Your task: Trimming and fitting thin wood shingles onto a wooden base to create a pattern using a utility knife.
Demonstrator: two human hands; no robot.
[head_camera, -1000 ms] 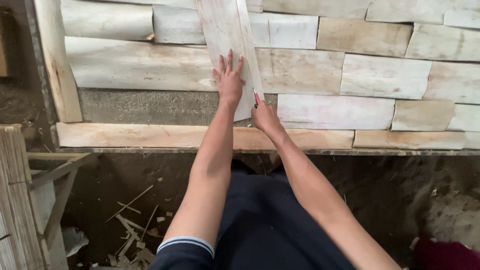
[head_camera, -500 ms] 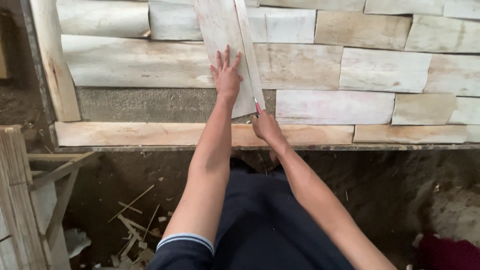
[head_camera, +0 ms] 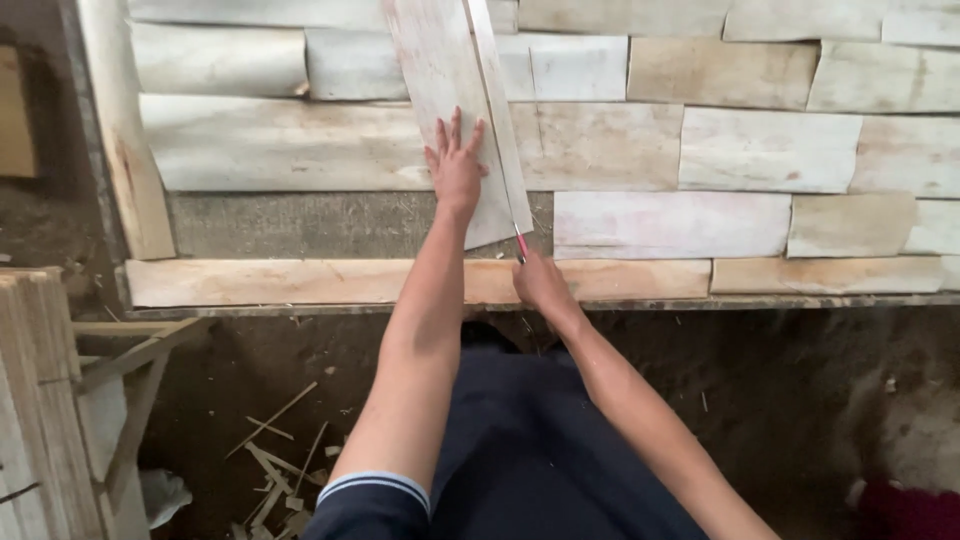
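A wide table point(head_camera: 300, 225) carries rows of pale thin wood sheets point(head_camera: 760, 150) laid edge to edge, with a long plank point(head_camera: 300, 282) along its near rim and another plank point(head_camera: 120, 130) up its left side. Across the rows lies a tilted wood sheet point(head_camera: 440, 80), with a narrow straight strip point(head_camera: 497, 110) resting along its right edge. The left hand point(head_camera: 456, 168) lies flat on this sheet, fingers point(head_camera: 455, 130) spread and pressing down, gripping nothing. The right hand point(head_camera: 540, 283) sits just below the sheet's lower right corner, fingers curled shut around a small red-handled knife point(head_camera: 521, 243) whose tip meets the strip's lower end. Wood scraps point(head_camera: 275, 470) litter the dirt floor point(head_camera: 800, 400) on the left.
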